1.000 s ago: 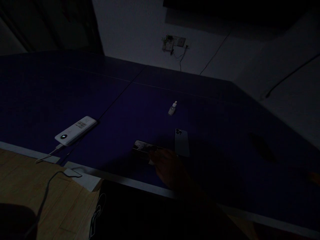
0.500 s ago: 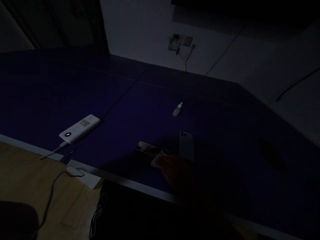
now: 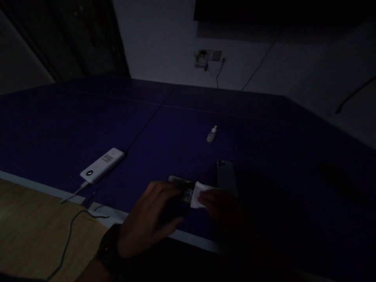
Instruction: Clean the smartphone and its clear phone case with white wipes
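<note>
A dark phone-shaped slab with a glossy, reflecting face (image 3: 185, 188) lies on the blue table (image 3: 164, 149) near its front edge. My left hand (image 3: 154, 213) is over its left end, thumb apart from the fingers, with nothing seen in the grasp. Pinched in the fingers of my right hand (image 3: 220, 205) is a white wipe (image 3: 200, 192), pressed on the slab's right end. Just right of it lies a second phone (image 3: 226, 176), back up, its camera lenses at the far end. Dim light hides much of my right hand.
A small dropper bottle (image 3: 211, 135) lies farther back. At the left is a white power bank (image 3: 102, 165) with a cable (image 3: 73, 194) plugged in. Wall sockets (image 3: 210, 56) with wires are behind the table, and a wooden floor (image 3: 32, 219) shows at lower left.
My left hand has come into view from below and reached the slab's left end. My right hand stays at its right end with the wipe, now spread flatter. The view has tilted up slightly.
</note>
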Available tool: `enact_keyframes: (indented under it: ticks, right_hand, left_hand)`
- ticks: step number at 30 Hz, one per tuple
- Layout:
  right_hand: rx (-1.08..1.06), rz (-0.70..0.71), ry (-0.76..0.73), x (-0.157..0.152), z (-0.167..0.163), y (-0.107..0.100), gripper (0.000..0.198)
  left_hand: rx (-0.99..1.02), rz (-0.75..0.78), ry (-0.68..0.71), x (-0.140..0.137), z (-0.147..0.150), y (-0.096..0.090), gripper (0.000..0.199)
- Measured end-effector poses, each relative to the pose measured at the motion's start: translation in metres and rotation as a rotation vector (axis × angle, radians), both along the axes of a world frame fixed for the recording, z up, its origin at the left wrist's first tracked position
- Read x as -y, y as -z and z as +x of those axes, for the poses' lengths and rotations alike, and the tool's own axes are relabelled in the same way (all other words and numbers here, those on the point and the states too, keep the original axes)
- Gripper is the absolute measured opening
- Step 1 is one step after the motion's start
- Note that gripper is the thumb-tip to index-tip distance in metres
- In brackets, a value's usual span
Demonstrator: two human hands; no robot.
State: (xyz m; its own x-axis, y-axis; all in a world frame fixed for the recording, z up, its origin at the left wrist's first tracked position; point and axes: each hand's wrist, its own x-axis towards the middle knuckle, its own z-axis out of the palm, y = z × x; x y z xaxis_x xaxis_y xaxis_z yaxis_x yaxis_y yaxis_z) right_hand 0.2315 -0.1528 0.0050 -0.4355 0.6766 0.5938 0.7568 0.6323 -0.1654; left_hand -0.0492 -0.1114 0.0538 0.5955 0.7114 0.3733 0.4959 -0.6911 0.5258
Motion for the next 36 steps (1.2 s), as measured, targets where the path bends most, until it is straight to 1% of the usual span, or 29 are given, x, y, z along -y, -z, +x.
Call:
enact_keyframes:
  ticks: [2,4,5,7,9,12,15,17,19,20,24,26,28,29,33,35,36]
  right_hand:
    - [0.109,-0.020,-0.108,0.000,0.004,0.004,0.033]
    - [0.179,-0.059,-0.145,0.000,0.010,0.011,0.037]
    - [0.201,-0.082,-0.150,0.001,0.013,0.014,0.039]
    - [0.237,-0.129,-0.165,0.001,0.015,0.019,0.042]
    - [0.255,-0.169,-0.171,-0.002,0.009,0.021,0.043]
    - [0.236,-0.219,-0.185,-0.016,-0.017,0.018,0.043]
    - [0.205,-0.244,-0.222,-0.033,-0.047,0.011,0.044]
    - [0.200,-0.257,-0.236,-0.039,-0.054,0.009,0.045]
    - [0.208,-0.279,-0.240,-0.037,-0.045,0.011,0.047]
    - [0.216,-0.291,-0.245,-0.032,-0.034,0.014,0.049]
    - [0.287,-0.356,-0.189,-0.007,0.017,0.027,0.052]
    - [0.279,-0.361,-0.164,-0.003,0.027,0.029,0.053]
    - [0.288,-0.378,-0.158,-0.010,0.015,0.025,0.056]
    - [0.287,-0.374,-0.159,-0.017,0.002,0.020,0.056]
    - [0.284,-0.384,-0.247,-0.056,-0.060,0.000,0.053]
    - [0.274,-0.407,-0.266,-0.069,-0.073,-0.005,0.055]
    - [0.272,-0.415,-0.272,-0.073,-0.072,-0.007,0.054]
  left_hand:
    - [-0.048,-0.009,-0.004,-0.023,0.007,0.010,0.082]
    - [-0.122,-0.034,0.011,-0.048,0.010,0.025,0.112]
    - [-0.159,-0.058,0.042,-0.058,0.010,0.033,0.121]
    - [-0.192,-0.102,0.103,-0.074,0.008,0.047,0.128]
    - [-0.175,-0.115,0.125,-0.081,0.006,0.055,0.135]
    - [-0.158,-0.105,0.141,-0.082,0.004,0.061,0.138]
    - [-0.160,-0.095,0.144,-0.080,0.004,0.062,0.133]
    - [-0.165,-0.094,0.144,-0.080,0.004,0.062,0.130]
    - [-0.166,-0.094,0.140,-0.080,0.003,0.063,0.131]
    - [-0.164,-0.095,0.139,-0.081,0.002,0.063,0.133]
    - [-0.147,-0.109,0.143,-0.081,0.002,0.063,0.139]
    - [-0.139,-0.119,0.140,-0.081,0.003,0.063,0.140]
    - [-0.137,-0.129,0.140,-0.082,0.005,0.065,0.142]
    - [-0.139,-0.134,0.142,-0.082,0.005,0.065,0.142]
    - [-0.162,-0.139,0.128,-0.083,0.006,0.067,0.142]
    - [-0.168,-0.132,0.118,-0.082,0.005,0.067,0.144]
    - [-0.168,-0.128,0.116,-0.082,0.005,0.067,0.144]
